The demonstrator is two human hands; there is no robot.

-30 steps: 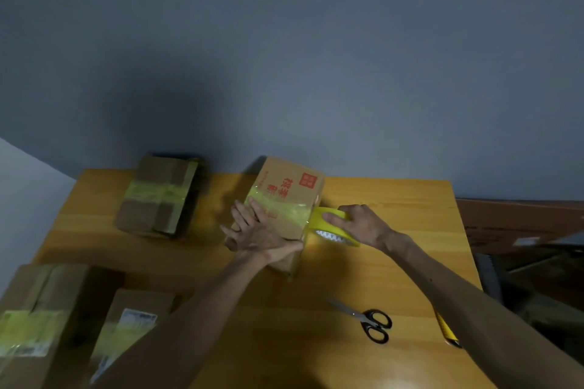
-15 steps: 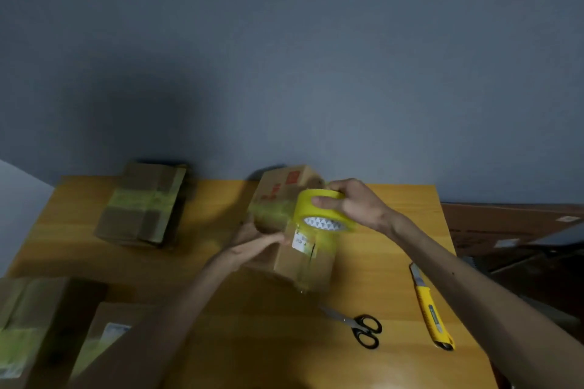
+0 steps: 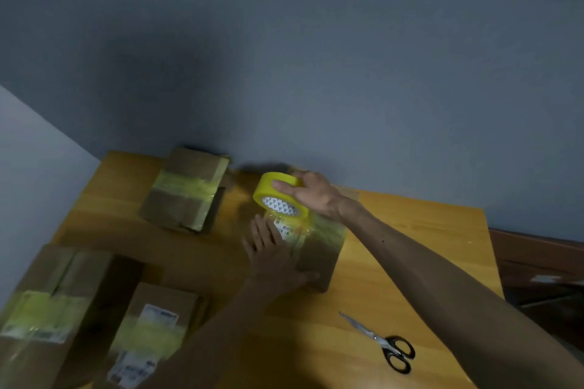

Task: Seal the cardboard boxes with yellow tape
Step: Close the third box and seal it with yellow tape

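A small cardboard box [image 3: 319, 254] lies in the middle of the wooden table [image 3: 410, 262], with a white label and a band of yellow tape across its top. My left hand [image 3: 271, 259] lies flat on the box's near left part, fingers straight. At the box's far end my right hand [image 3: 311, 194] grips the yellow tape roll [image 3: 279, 196]. A strip of tape runs from the roll down onto the box.
Black-handled scissors [image 3: 384, 344] lie at the near right. A taped box [image 3: 186, 191] sits at the back left, two more taped boxes [image 3: 47, 309] [image 3: 151, 328] at the near left. A grey wall stands right behind the table.
The box has been turned over, so its labelled side faces up. My right hand carried the roll over it to the far end. My left hand moved onto the top. The view shifted; the yellow knife is out of sight.
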